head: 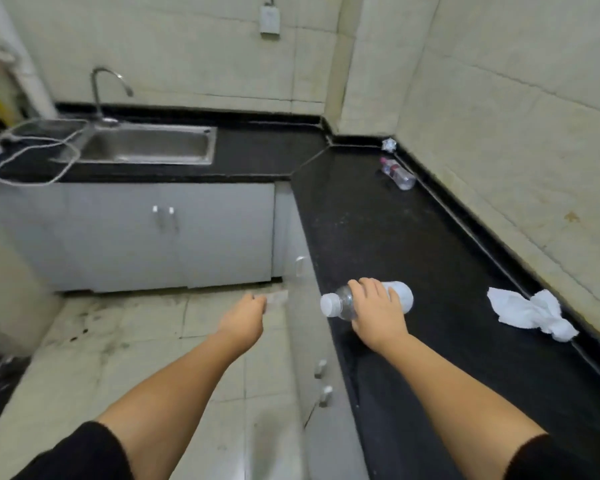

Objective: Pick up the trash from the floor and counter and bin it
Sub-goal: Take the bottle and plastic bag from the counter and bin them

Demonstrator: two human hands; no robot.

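Two bare forearms, left hand (243, 320), right hand (378, 315), black sleeves (80, 455) pushed up near the elbows

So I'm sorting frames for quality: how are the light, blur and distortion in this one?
Head view: even, soft light with no hard shadows; a pale sheen on the black counter. Wide-angle bending curves the walls and counter edges. The left hand is blurred at its fingertips; the right hand on the near bottle is sharper. The far bottle is small and soft.
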